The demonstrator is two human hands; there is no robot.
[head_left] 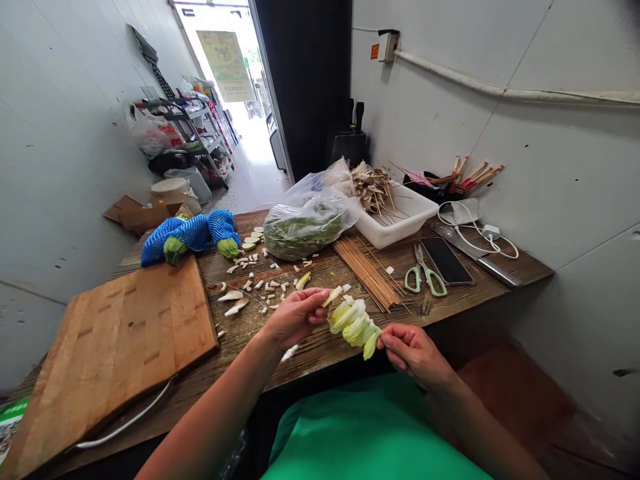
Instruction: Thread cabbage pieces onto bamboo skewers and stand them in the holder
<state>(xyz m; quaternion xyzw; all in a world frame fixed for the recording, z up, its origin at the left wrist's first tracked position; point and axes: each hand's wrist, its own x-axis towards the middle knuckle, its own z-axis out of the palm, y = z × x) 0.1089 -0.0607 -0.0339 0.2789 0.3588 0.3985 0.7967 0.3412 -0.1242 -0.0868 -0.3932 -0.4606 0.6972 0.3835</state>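
Head view: both hands pinch a stick hidden inside soft, leafy cabbage pieces (354,325); left hand (295,317), right hand (413,352).

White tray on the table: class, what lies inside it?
The white tray holds a heap of brown pieces on thin sticks. A clear bag of greens covers its left end, hiding that part.

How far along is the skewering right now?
Done: finished skewers lie in the white tray. In hand: the right hand holds a skewer of cabbage pieces; the left hand pinches another piece at its tip. Left: bare sticks and a bag of greens.
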